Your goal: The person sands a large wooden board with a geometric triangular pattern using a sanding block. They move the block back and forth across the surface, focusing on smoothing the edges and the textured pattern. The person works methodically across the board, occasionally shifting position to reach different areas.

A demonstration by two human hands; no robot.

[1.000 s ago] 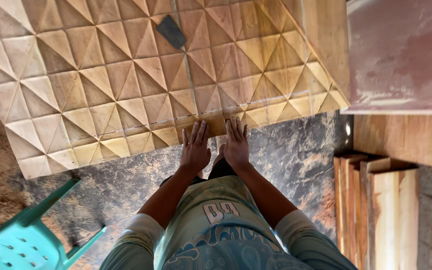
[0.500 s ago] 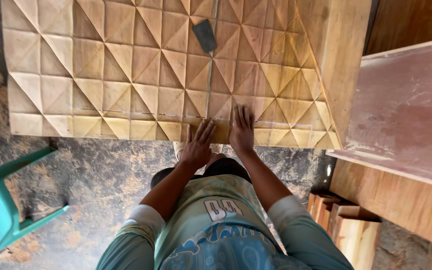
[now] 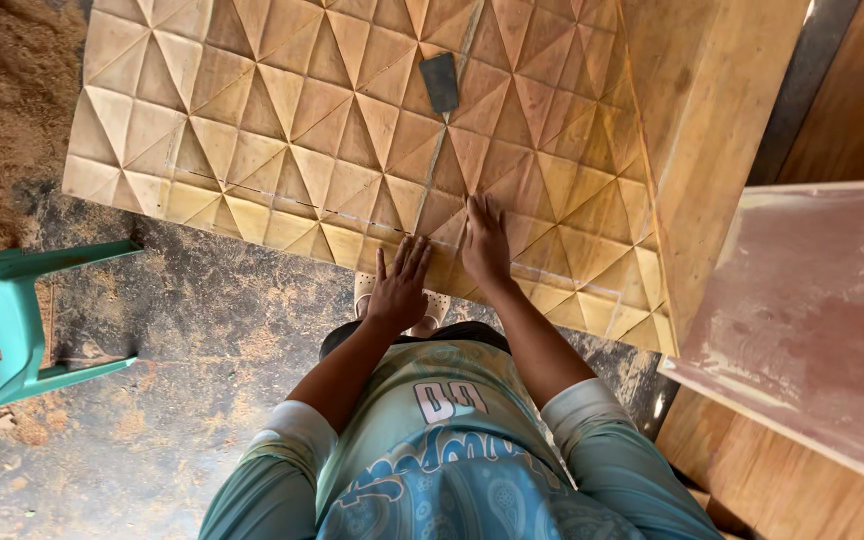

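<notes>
A large wooden panel [image 3: 282, 130] carved with raised triangular facets lies in front of me. My left hand [image 3: 398, 285] rests flat on the panel's near edge, fingers spread. My right hand [image 3: 485, 244] lies flat a little farther in, palm down on the carved facets beside a seam in the panel. Neither hand holds anything. A small dark rectangular piece, perhaps a scraper or sanding pad [image 3: 440, 82], lies on the panel well beyond my hands.
A green plastic chair [image 3: 2, 320] stands at the left. Sawdust [image 3: 2, 90] is heaped at the upper left. A smooth wooden board [image 3: 712, 130] and a reddish sheet [image 3: 812, 310] are at the right. The dark floor [image 3: 192, 330] is dusty.
My right hand has slid farther onto the panel. The view has swung, so the panel now sits tilted and the chair is higher at the left.
</notes>
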